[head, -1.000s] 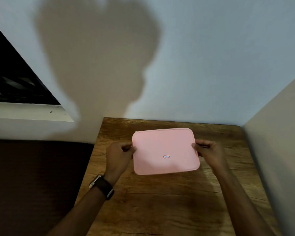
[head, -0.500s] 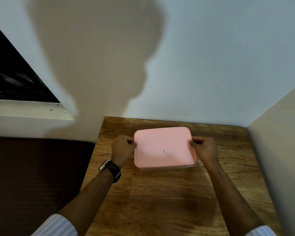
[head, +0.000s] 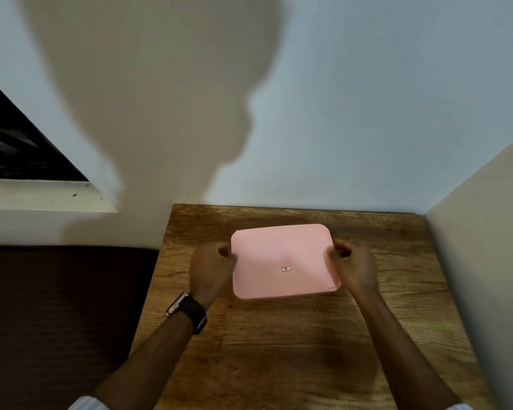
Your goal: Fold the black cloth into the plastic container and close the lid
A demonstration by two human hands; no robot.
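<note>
A pink rectangular lid (head: 282, 255) with a small red-framed label covers the plastic container on the wooden table (head: 293, 350). Only a thin strip of the container shows under the lid's front edge. My left hand (head: 211, 270) grips the lid's left edge, fingers curled. My right hand (head: 354, 269) grips the right edge the same way. The black cloth is not visible; the lid hides the container's inside.
The table stands in a corner, with a pale wall (head: 367, 113) behind and a side wall (head: 486, 247) close on the right. A dark surface (head: 57, 321) lies left of the table. A dark window (head: 12, 143) with a white sill is at far left.
The lid, held tilted above the table a second ago, has come down flat over the container. Both hands stayed on its side edges.
</note>
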